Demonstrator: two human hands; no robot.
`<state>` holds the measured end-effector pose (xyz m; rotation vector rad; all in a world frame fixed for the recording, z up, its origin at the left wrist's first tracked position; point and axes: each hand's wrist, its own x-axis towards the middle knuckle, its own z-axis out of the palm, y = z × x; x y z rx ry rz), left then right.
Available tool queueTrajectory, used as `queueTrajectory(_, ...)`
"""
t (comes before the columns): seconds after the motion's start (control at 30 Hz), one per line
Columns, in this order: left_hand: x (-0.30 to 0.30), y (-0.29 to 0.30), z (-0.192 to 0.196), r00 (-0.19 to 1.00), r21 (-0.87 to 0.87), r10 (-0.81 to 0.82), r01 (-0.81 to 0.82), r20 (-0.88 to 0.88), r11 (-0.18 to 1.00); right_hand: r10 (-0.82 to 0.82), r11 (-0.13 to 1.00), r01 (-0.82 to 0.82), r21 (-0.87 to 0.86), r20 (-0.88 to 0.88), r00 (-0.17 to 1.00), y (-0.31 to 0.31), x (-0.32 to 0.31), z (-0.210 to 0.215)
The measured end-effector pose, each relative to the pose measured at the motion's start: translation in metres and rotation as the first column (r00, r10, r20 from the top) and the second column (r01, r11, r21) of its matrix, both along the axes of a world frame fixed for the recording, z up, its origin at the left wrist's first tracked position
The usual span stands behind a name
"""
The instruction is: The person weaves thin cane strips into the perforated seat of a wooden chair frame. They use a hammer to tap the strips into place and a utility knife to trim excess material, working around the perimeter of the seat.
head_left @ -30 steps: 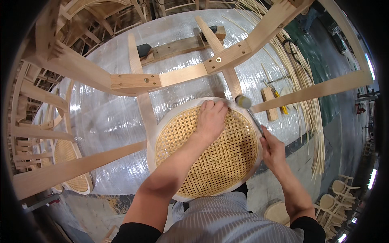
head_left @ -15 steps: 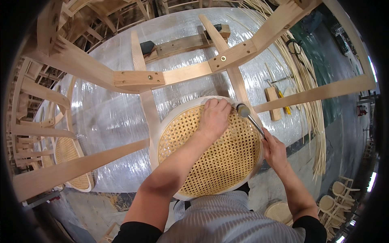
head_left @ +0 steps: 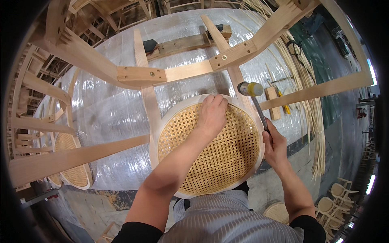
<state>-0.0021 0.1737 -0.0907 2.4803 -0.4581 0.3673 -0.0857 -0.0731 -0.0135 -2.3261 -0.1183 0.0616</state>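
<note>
A round chair seat of woven yellow cane (head_left: 214, 162) in a pale wooden rim leans against my body, within the chair frame. My left hand (head_left: 212, 113) lies at the seat's far edge, its fingers bent and close together where cane meets rim. Anything pinched under those fingertips is hidden. To the right, my right hand (head_left: 275, 143) grips a mallet (head_left: 251, 89) by its dark, thin handle. The mallet's cylindrical head, with a yellowish face, is raised beyond the seat's far right edge, apart from the rim.
The chair's pale wooden frame (head_left: 188, 73) curves across the far side, its legs reaching left and right. Plastic film covers the table (head_left: 113, 117). At right lie a wooden block (head_left: 273, 103), a yellow-handled tool (head_left: 287, 108) and long cane strips (head_left: 316, 133). Another cane seat (head_left: 75, 160) stands left.
The mallet's head has risen from the seat's far right rim, swinging up and to the right. My left hand stays at the far edge, shifted slightly left.
</note>
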Motion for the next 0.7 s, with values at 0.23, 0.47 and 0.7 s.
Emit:
queueTrajectory(0.23,0.001,-0.01,-0.004,1.0,-0.027,-0.007,0.006,-0.028,1.0,0.056,0.985,-0.063,-0.158,-0.044,0.997,-0.023,-0.008,-0.032)
queueTrajectory(0.47,0.027,0.034,0.018,0.963,-0.177,-0.031,-0.017,-0.267,0.984,-0.138,0.96,0.137,0.243,-0.014,0.99,-0.01,0.009,-0.018)
queueTrajectory(0.7,0.062,0.068,0.038,0.807,-0.113,-0.001,-0.081,-0.591,0.99,-0.15,0.627,0.498,0.599,-0.535,0.832,0.033,0.034,-0.014)
